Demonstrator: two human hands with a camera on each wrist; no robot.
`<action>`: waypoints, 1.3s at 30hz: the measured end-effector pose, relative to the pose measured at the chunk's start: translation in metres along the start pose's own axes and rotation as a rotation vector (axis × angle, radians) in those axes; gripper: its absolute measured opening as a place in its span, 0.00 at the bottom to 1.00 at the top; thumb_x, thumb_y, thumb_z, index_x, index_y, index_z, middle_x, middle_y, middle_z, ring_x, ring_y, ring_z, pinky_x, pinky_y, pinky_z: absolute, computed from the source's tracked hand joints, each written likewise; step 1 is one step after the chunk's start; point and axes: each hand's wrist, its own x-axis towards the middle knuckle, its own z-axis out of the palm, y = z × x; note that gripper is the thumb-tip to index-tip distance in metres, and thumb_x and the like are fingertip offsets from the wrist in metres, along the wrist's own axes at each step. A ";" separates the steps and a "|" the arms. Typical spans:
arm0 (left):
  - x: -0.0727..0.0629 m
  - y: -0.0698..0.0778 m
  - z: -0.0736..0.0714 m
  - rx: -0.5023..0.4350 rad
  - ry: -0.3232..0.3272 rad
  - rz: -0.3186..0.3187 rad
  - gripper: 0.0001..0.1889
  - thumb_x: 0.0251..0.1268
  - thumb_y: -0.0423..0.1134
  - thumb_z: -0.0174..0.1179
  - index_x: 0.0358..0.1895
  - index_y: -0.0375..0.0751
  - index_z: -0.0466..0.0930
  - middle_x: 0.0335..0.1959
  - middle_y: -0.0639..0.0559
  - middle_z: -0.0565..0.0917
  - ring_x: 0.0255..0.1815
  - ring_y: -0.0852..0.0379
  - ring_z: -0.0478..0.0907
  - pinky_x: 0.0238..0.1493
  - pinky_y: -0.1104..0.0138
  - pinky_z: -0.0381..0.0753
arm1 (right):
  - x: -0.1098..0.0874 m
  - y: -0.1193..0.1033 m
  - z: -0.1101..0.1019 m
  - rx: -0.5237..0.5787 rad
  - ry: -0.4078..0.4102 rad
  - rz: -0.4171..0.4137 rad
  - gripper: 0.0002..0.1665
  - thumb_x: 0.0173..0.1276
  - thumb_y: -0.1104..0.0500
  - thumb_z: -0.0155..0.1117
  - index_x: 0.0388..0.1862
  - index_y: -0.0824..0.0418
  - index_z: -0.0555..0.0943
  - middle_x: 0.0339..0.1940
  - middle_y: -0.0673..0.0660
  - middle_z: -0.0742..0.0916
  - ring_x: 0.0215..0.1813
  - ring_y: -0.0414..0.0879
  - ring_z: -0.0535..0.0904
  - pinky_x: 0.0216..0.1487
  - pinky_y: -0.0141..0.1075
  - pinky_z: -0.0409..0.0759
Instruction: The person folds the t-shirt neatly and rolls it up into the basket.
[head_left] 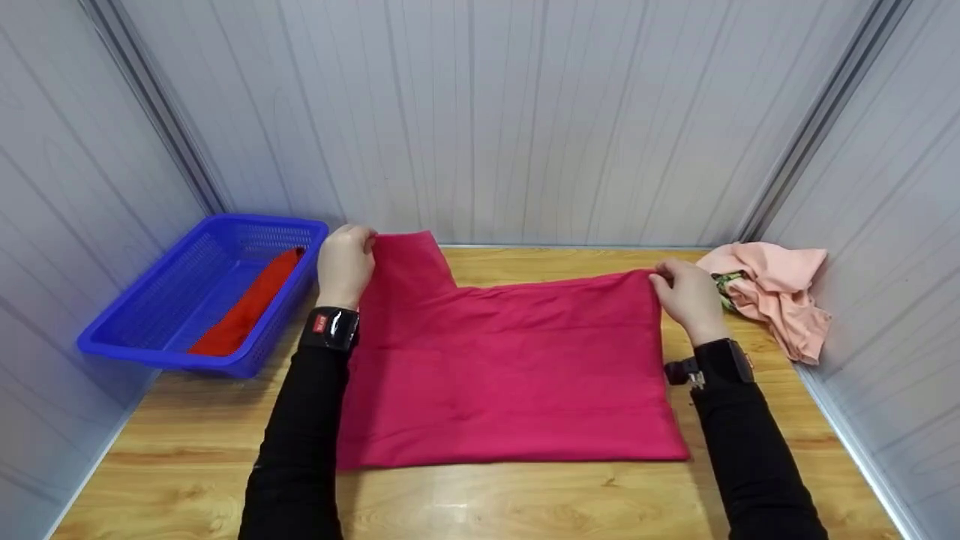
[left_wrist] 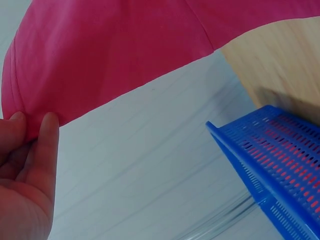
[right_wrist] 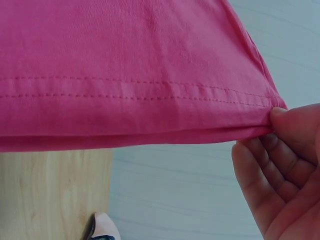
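A deep pink T-shirt (head_left: pixel 517 367), folded in half lengthwise, spreads over the wooden table with its short sleeve (head_left: pixel 409 259) at the upper left. My left hand (head_left: pixel 346 262) pinches the sleeve-side corner between thumb and fingers; the left wrist view shows the cloth lifted there. At the far right corner, my right hand (head_left: pixel 688 298) grips the double-stitched hem (right_wrist: pixel 150 95) between thumb and forefinger. The near edge of the T-shirt lies along the table.
On the left stands a blue perforated basket (head_left: pixel 109 346) with a folded red cloth (head_left: pixel 251 304) inside. A crumpled light-pink garment (head_left: pixel 787 289) with a dark green print lies at the right wall. Pale panel walls (head_left: pixel 510 120) enclose the table (head_left: pixel 465 510) at the back and sides.
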 end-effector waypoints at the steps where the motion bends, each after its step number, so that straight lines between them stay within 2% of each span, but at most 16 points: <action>1: -0.001 0.000 0.000 -0.002 -0.003 0.000 0.05 0.58 0.22 0.60 0.35 0.28 0.85 0.34 0.34 0.85 0.39 0.36 0.82 0.45 0.49 0.78 | 0.000 0.001 0.001 0.000 -0.003 -0.002 0.10 0.71 0.64 0.60 0.43 0.71 0.82 0.39 0.69 0.86 0.41 0.64 0.81 0.46 0.55 0.75; 8: -0.007 -0.006 0.002 -0.003 -0.025 -0.004 0.05 0.58 0.23 0.61 0.35 0.29 0.86 0.34 0.35 0.85 0.39 0.35 0.83 0.44 0.47 0.78 | -0.002 0.005 0.007 -0.006 -0.014 -0.001 0.09 0.70 0.65 0.61 0.42 0.70 0.83 0.38 0.68 0.86 0.41 0.63 0.81 0.45 0.55 0.75; 13: -0.013 -0.011 0.005 -0.004 -0.064 -0.027 0.06 0.59 0.24 0.61 0.37 0.29 0.86 0.35 0.35 0.86 0.40 0.36 0.83 0.45 0.47 0.79 | -0.005 0.008 0.012 -0.006 -0.019 0.006 0.10 0.69 0.64 0.61 0.43 0.70 0.83 0.39 0.68 0.86 0.42 0.63 0.81 0.46 0.55 0.75; 21: -0.022 -0.018 0.009 0.003 -0.106 -0.045 0.04 0.61 0.26 0.61 0.35 0.30 0.86 0.35 0.36 0.86 0.40 0.36 0.83 0.45 0.47 0.78 | -0.012 0.013 0.016 0.003 -0.062 0.034 0.10 0.72 0.63 0.59 0.44 0.69 0.83 0.40 0.67 0.86 0.41 0.62 0.80 0.45 0.54 0.74; 28: -0.033 -0.024 0.012 -0.047 -0.102 -0.060 0.05 0.60 0.25 0.61 0.36 0.30 0.86 0.35 0.36 0.86 0.41 0.37 0.83 0.46 0.47 0.78 | -0.016 0.019 0.019 0.000 -0.077 0.043 0.09 0.71 0.64 0.59 0.43 0.69 0.82 0.39 0.67 0.86 0.41 0.63 0.80 0.46 0.55 0.74; 39: -0.058 -0.039 0.017 -0.139 -0.032 -0.015 0.03 0.60 0.26 0.63 0.35 0.31 0.85 0.34 0.39 0.86 0.38 0.39 0.82 0.44 0.50 0.78 | -0.025 0.031 0.025 0.026 -0.126 0.047 0.10 0.72 0.64 0.60 0.45 0.70 0.82 0.39 0.68 0.85 0.42 0.64 0.80 0.46 0.56 0.74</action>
